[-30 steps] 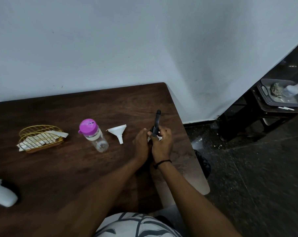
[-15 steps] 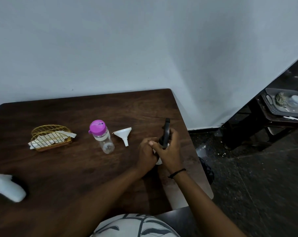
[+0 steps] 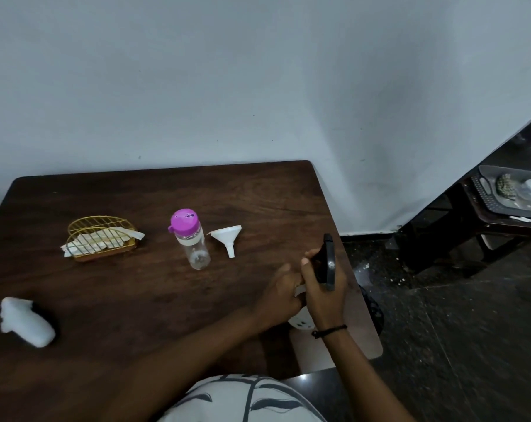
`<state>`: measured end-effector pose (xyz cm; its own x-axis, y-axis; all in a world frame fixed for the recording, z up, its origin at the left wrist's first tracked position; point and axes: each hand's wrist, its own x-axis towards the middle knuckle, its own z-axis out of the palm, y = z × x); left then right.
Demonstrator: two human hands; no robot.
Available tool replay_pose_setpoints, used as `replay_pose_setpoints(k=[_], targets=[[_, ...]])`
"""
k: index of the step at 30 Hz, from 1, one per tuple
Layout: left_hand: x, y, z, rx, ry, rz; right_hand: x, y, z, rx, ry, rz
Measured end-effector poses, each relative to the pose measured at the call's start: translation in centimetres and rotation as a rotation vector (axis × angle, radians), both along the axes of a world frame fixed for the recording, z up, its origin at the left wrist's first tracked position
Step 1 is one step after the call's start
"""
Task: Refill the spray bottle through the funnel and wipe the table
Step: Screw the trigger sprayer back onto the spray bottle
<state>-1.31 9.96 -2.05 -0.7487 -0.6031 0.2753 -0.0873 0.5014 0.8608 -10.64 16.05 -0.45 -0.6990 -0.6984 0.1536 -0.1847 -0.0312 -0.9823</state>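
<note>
Where the table (image 3: 166, 300) ends rightward, both hands grip the spray bottle (image 3: 326, 263).

Bare forearms, a black wristband (image 3: 329, 331) on the right wrist, white black-patterned shirt (image 3: 242, 400).

Dark wood desk (image 3: 111, 293) with rounded corners, its back edge against a plain pale grey-white wall (image 3: 258, 80). Right of the desk, dark speckled stone floor (image 3: 459, 345) with thin joint lines and some white specks near the wall base. Further right of the desk, a dark low stand (image 3: 471, 239) carrying a grey tray (image 3: 486, 190). Dim, even light.
</note>
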Motion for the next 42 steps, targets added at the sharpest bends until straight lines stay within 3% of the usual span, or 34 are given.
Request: replay_pose_setpoints(k=[4, 8, 13, 19, 24, 28, 32, 38, 42], targets=[[2.1, -1.0, 1.5, -0.079, -0.089, -0.132, 0.4, 1.9, -0.7, 0.051, 0.029, -0.008], [4.9, -1.4, 0.6, 0.031, -0.124, 0.123, -0.7, 3.5, -0.1, 0.198, -0.043, 0.075], [7.1, -2.9, -0.2, 0.300, -0.125, 0.538, -0.7, 5.4, -0.8, 0.623, -0.109, 0.361], [8.9, -4.0, -1.3, 0.362, -0.141, 0.699, 0.0, 6.6, -2.8, 0.870, -0.034, 0.171], [9.1, -3.8, -1.6, 0.372, -0.161, 0.691, -0.1, 6.5, -2.2, 0.842, -0.122, 0.200], [8.5, -3.4, -1.5, 0.369, -0.168, 0.672, -0.5, 6.6, -2.5, 0.918, -0.025, 0.177], [8.2, -3.3, -1.7, 0.373, -0.189, 0.666, -0.4, 6.7, -2.8, 0.829, -0.033, 0.187], [7.7, -3.4, -1.7, 0.359, -0.230, 0.632, -0.2, 6.6, -3.0, 0.893, 0.010, 0.104], [7.5, -3.3, -1.8, 0.366, -0.251, 0.613, -0.3, 6.6, -3.1, 0.941, 0.060, 0.163]])
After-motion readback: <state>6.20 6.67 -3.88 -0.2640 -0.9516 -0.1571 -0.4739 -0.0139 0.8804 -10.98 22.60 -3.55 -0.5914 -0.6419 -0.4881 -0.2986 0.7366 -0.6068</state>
